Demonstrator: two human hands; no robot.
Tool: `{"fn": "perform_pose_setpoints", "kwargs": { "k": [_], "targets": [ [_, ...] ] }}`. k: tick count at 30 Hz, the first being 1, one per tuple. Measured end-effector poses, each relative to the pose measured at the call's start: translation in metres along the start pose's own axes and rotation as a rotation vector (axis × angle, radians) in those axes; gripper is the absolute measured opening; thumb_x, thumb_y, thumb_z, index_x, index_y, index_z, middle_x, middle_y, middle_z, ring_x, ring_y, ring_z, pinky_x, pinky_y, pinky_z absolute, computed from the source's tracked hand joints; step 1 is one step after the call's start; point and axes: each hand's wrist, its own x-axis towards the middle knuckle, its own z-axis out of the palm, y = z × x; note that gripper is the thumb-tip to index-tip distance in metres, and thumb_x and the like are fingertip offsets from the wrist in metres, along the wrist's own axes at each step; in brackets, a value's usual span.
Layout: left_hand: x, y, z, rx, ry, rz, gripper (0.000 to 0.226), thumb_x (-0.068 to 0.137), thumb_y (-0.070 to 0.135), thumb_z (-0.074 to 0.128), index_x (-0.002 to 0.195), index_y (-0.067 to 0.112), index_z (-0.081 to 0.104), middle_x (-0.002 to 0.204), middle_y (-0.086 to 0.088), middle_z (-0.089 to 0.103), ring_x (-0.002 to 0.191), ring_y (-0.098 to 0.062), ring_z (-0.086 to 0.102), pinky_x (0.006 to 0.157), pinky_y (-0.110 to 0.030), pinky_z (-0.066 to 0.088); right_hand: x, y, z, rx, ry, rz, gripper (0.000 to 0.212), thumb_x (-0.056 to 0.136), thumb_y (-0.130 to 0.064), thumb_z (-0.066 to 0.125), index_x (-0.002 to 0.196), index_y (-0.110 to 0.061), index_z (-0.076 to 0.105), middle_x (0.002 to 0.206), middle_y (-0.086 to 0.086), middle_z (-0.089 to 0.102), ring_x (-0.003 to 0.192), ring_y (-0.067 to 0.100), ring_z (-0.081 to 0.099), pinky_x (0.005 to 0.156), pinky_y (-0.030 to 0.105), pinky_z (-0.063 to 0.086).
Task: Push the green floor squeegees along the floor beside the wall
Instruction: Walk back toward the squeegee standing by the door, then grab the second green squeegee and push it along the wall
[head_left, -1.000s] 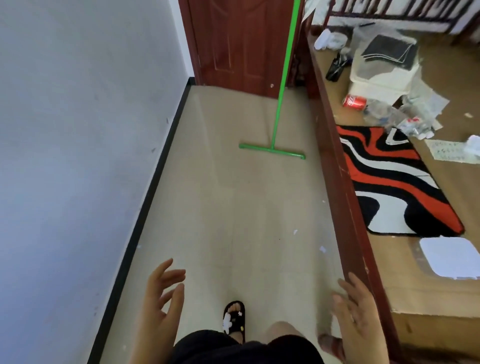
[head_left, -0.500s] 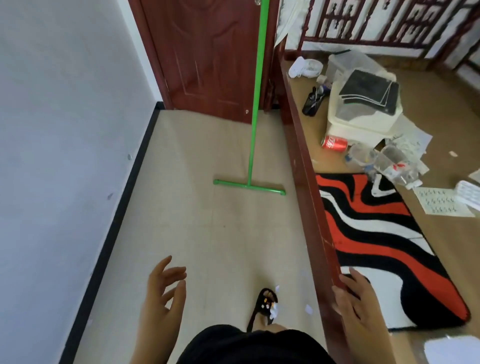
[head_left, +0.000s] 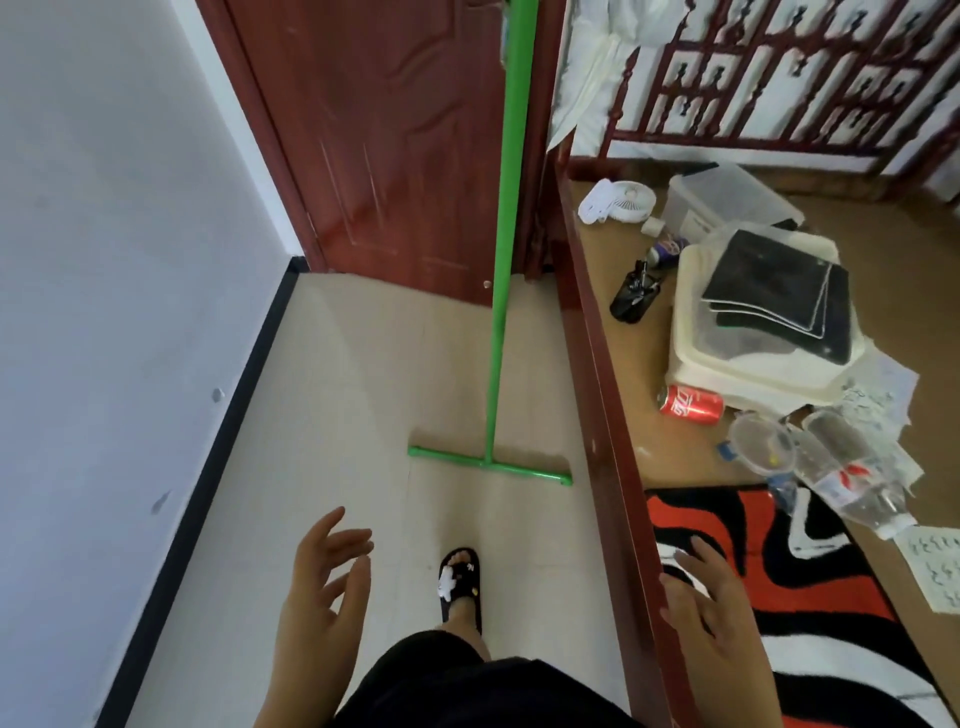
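Standing on its blade in the corridor, the squeegee (head_left: 498, 312) leans its long handle up against the door (head_left: 405, 140) at twelve o'clock, so it looks parked there and ready to take. Its crossbar lies flat on the floor (head_left: 332, 415), the right end just beside the red rail (head_left: 597, 395), the left end well apart from the wall (head_left: 104, 260) at nine o'clock.

Neither hand has it yet. The left hand (head_left: 322, 603) hangs at seven o'clock with fingers spread, grip wide and holding nothing. The right hand (head_left: 711, 618) at five o'clock is also spread and empty, resting on or just over the rail, perhaps for balance; I cannot tell whether it touches. One sandal (head_left: 460, 587) points toward the tool, so my guess is the person is walking up to take the handle, and the push has not begun.

Between the feet and the blade the floor lies bare, with nothing in the way. The corridor is narrow, though: wall and black skirting on one side, rail on the other, and the door closes off the far end. Beyond the rail, at two to three o'clock, sit a can (head_left: 690, 404), a small fan (head_left: 623, 201), plastic tubs and bottles, papers and a striped rug (head_left: 810, 597), all out of the tool's path.
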Motion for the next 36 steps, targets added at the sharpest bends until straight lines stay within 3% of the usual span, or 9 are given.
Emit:
{"fn": "perform_pose_setpoints", "kwargs": {
  "k": [4,6,12,15,18,21,24,29,36],
  "targets": [
    [0.096,0.023,0.004,0.008,-0.006,0.045,0.038,0.073,0.042,0.049,0.107,0.057,0.039,0.108,0.021,0.059,0.097,0.000,0.060,0.076,-0.009,0.050,0.068,-0.028,0.041,0.040,0.085,-0.051,0.045,0.083,-0.007,0.055,0.108,-0.043,0.047,0.112,-0.010,0.057,0.096,0.014,0.061,0.082,0.041,0.053],
    [0.133,0.028,0.012,0.015,-0.032,0.056,0.039,0.070,0.046,0.048,0.106,0.058,0.040,0.109,0.020,0.059,0.097,0.000,0.060,0.075,-0.007,0.050,0.097,-0.040,0.056,0.045,0.092,-0.051,0.046,0.083,-0.008,0.056,0.101,-0.049,0.045,0.112,-0.011,0.056,0.096,0.014,0.061,0.084,0.045,0.053],
    [0.202,0.040,0.044,0.059,-0.096,0.052,0.053,0.086,0.009,0.052,0.104,0.056,0.040,0.107,0.026,0.058,0.098,0.003,0.058,0.074,-0.002,0.045,0.175,-0.068,0.076,-0.016,0.066,-0.060,0.043,0.082,-0.014,0.057,0.115,-0.039,0.044,0.114,-0.004,0.058,0.101,0.024,0.061,0.087,0.052,0.050],
    [0.226,0.044,0.057,0.062,-0.008,0.026,0.044,0.082,0.022,0.051,0.105,0.057,0.039,0.107,0.025,0.057,0.098,0.004,0.058,0.074,-0.002,0.045,0.228,-0.083,0.082,-0.080,-0.065,-0.035,0.050,0.084,-0.014,0.055,0.130,-0.018,0.039,0.129,0.012,0.052,0.107,0.026,0.058,0.086,0.042,0.050],
    [0.248,0.056,0.078,0.058,0.066,0.025,0.049,0.086,0.010,0.052,0.107,0.051,0.038,0.100,0.015,0.063,0.098,0.005,0.057,0.075,-0.010,0.049,0.272,-0.111,0.094,-0.143,-0.187,-0.119,0.046,0.085,-0.027,0.051,0.130,-0.024,0.039,0.127,0.002,0.053,0.098,0.005,0.056,0.073,0.022,0.045],
    [0.274,0.078,0.110,0.051,0.083,0.029,0.048,0.086,0.010,0.051,0.107,0.051,0.036,0.103,0.014,0.059,0.099,0.007,0.053,0.078,-0.015,0.043,0.309,-0.152,0.109,-0.145,-0.337,-0.226,0.046,0.082,-0.040,0.048,0.127,-0.036,0.039,0.123,-0.014,0.053,0.103,0.000,0.055,0.082,0.021,0.047],
    [0.303,0.101,0.140,0.066,0.027,0.050,0.046,0.086,0.016,0.054,0.111,0.050,0.035,0.107,0.015,0.056,0.101,0.002,0.055,0.086,-0.017,0.045,0.340,-0.197,0.129,-0.125,-0.537,-0.368,0.048,0.080,-0.041,0.049,0.127,-0.037,0.039,0.121,-0.022,0.050,0.105,-0.010,0.051,0.078,0.006,0.044],
    [0.346,0.120,0.169,0.166,-0.081,0.080,0.045,0.086,0.030,0.054,0.127,0.030,0.038,0.124,0.007,0.054,0.113,-0.005,0.050,0.100,-0.028,0.044,0.366,-0.245,0.172,-0.196,-0.817,-0.558,0.047,0.082,-0.039,0.052,0.127,-0.039,0.039,0.121,-0.015,0.054,0.112,-0.002,0.051,0.089,0.012,0.044],
    [0.373,0.122,0.175,0.217,-0.181,0.068,0.026,0.087,0.034,0.050,0.108,0.021,0.053,0.107,-0.003,0.064,0.098,-0.016,0.059,0.094,-0.041,0.050,0.379,-0.254,0.198,-0.197,-0.948,-0.652,0.030,0.086,-0.023,0.054,0.109,-0.042,0.052,0.099,-0.015,0.068,0.098,0.001,0.061,0.081,0.013,0.048]
  ]
}}
